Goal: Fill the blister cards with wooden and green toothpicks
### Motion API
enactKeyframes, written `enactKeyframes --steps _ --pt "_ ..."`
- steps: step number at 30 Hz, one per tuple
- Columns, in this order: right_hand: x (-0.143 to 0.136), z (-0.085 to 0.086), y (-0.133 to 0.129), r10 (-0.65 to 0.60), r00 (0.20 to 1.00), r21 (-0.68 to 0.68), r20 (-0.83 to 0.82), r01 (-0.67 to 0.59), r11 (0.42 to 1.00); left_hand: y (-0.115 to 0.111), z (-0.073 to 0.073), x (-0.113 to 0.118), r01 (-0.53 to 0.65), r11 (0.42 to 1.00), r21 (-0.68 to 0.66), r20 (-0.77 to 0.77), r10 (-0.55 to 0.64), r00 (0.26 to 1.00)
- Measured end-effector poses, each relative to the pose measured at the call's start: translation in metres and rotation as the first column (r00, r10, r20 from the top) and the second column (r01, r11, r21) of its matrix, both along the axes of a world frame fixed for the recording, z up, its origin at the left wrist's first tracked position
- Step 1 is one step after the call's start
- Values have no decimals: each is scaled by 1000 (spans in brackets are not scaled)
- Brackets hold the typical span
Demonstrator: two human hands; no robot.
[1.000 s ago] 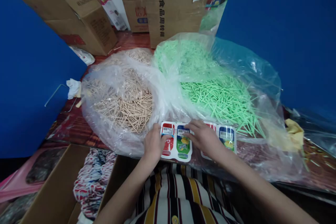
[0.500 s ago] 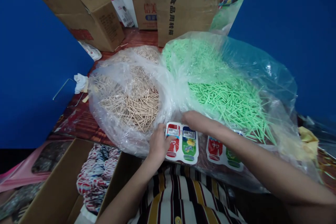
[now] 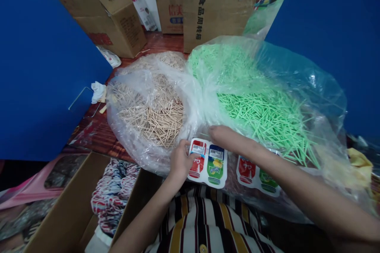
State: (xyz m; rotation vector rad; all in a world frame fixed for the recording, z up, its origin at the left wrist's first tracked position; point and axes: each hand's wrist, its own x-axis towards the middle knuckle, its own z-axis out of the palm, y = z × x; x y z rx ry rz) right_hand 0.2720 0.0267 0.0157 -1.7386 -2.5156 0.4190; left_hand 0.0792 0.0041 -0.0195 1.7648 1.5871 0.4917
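My left hand (image 3: pixel 179 161) grips the left edge of a white double pack (image 3: pixel 209 184) with red cola and green-blue Sprite bottle shapes, its thumb lying over the front. At the upper edge of this pack is my right hand (image 3: pixel 222 136), its fingers curled in and mostly hidden; what they pinch, if anything, cannot be made out. A second such pack (image 3: pixel 247 172) lies under my right forearm, partly covered. Behind the hands, an opened clear bag holds light brown sticks (image 3: pixel 166 122), and another holds bright green sticks (image 3: pixel 267 120).
At lower left, a cardboard box (image 3: pixel 63 209) contains red, white and blue bundles (image 3: pixel 114 195). Tall cartons (image 3: pixel 219 8) stand at the back on the dark red table surface (image 3: pixel 97 134). Blue panels (image 3: pixel 53 67) close off both sides. A bent wire (image 3: pixel 78 97) sticks out at left.
The whole view has shifted slightly, so things appear a little farther right. My left hand stays on the pack, and my right hand remains at its upper edge.
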Motion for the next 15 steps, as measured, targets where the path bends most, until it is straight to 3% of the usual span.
enactKeyframes --steps 4,7,9,11,13,15 --pt "17 25 -26 21 996 24 83 -23 999 0 -1 -1 -31 1000 -5 49 31 998" --pt "50 42 -44 -42 998 84 -46 46 995 -1 -2 -1 -35 999 18 58 34 998" --pt "77 49 -52 -190 982 190 -22 190 963 -2 -1 -1 -14 999 47 58 12 998" --pt "94 52 -56 -415 895 322 161 350 880 -4 1 -2 8 996 93 60 -14 998" --pt "94 52 -56 -520 824 428 226 396 813 -6 5 -2 27 986 167 75 -40 996" --pt "75 50 -56 -425 901 425 88 352 834 -9 12 -2 36 968 249 104 -64 993"
